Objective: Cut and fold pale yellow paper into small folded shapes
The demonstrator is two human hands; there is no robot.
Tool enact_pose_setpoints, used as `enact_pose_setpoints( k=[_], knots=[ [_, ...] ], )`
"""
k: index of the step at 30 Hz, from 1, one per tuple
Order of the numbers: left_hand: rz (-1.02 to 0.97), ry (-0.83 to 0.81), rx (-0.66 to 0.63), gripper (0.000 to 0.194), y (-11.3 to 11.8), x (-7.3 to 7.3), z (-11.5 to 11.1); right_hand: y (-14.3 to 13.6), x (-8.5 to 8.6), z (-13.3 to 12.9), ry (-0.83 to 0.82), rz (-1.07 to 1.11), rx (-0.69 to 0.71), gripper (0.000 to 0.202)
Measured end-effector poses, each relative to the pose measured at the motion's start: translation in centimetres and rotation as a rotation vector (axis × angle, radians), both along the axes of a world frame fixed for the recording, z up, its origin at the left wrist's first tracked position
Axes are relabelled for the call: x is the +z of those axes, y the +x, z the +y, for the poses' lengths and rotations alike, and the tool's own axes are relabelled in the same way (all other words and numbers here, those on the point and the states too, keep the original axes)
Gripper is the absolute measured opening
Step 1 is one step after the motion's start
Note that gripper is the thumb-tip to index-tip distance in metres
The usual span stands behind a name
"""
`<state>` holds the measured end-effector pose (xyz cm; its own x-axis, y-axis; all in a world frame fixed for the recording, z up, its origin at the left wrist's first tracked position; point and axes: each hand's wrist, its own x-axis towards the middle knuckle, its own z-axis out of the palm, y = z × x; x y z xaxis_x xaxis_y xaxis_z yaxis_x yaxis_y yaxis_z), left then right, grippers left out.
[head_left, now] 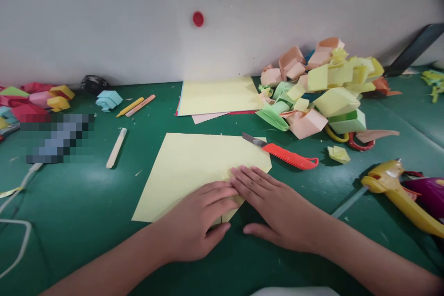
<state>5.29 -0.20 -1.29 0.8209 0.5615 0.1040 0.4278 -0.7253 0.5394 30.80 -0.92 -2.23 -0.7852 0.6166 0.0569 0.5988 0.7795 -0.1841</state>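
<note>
A pale yellow sheet of paper (180, 162) lies on the green table, with a folded flap at its near right part, mostly covered by the hands. My left hand (208, 217) rests flat on the sheet's lower middle, palm down, thumb apart. Flat on the right part of the paper are the fingers of my right hand (270, 203), stretched out, with the tips touching the left fingers and the thumb spread. A red-handled cutter (293, 156) lies beyond my right hand, its blade over the sheet's far right corner.
Behind the sheet is a paper stack (218, 97). A heap of folded paper pieces (333, 101) stands back right, near scissors (360, 142). A yellow glue gun (388, 180) lies right; a whitish stick (116, 149) lies left.
</note>
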Motion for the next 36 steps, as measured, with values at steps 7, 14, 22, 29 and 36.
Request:
enact_pose_setpoints(
  k=[7,14,22,29,36],
  knots=[
    [0.046,0.057,0.085,0.042,0.0,-0.5,-0.3,-0.1,-0.4,-0.4,0.052,-0.018,-0.064,0.071],
    [0.076,0.137,0.122,0.044,0.3,-0.9,-0.3,-0.6,-0.6,-1.0,0.123,-0.075,-0.105,0.071],
    [0.064,0.221,0.107,0.044,0.3,-0.9,-0.2,-0.7,-0.6,-1.4,0.155,-0.09,-0.123,0.069],
    [0.111,0.23,0.03,0.038,0.3,-0.3,0.0,-0.7,-0.6,-1.5,0.144,-0.071,-0.151,0.068],
    [0.073,0.25,0.047,0.034,0.4,-0.4,-0.2,-0.7,-0.6,-1.6,0.106,-0.041,-0.157,0.068]
  ],
)
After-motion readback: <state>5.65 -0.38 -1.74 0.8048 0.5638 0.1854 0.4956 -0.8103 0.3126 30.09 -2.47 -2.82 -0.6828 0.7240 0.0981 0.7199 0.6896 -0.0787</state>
